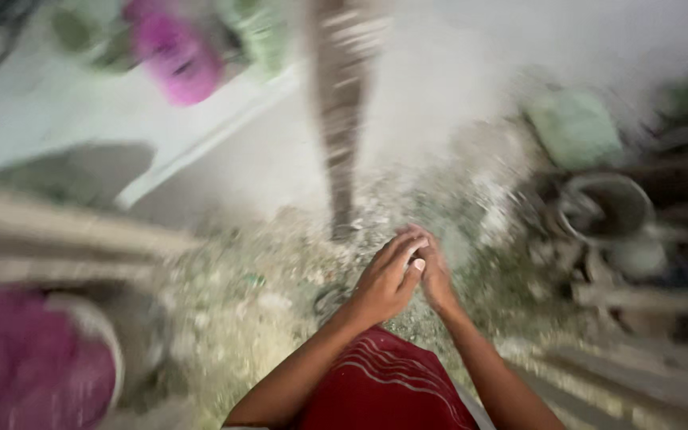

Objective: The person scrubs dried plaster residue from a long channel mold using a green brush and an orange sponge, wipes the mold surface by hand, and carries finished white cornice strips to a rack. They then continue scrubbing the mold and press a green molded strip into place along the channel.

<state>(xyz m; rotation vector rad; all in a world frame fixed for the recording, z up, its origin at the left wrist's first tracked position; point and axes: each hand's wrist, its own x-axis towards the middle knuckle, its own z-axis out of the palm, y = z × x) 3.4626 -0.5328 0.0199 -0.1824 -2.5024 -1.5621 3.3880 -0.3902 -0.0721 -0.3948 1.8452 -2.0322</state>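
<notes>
Head view, motion-blurred: left hand (382,280) and right hand (433,271) pressed together, fingers loosely curled, grip contents indiscernible, above rubble-strewn floor (264,310); pole (340,119) just beyond, grey bucket (603,209) to right.

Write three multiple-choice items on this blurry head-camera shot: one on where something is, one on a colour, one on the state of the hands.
1. Where is the round bucket?
A. Right of the hands
B. Lower left corner
C. On the person's lap

2. What colour is the garment between the forearms?
A. Blue
B. Red with pale stripes
C. Yellow

3. How are the left hand and right hand placed?
A. Far apart
B. Pressed together
C. Behind the back

Answers: 1 A, it sits among clutter at the right; 2 B, red cloth with thin light lines; 3 B, the hands meet above the rubble-strewn ground.
</notes>
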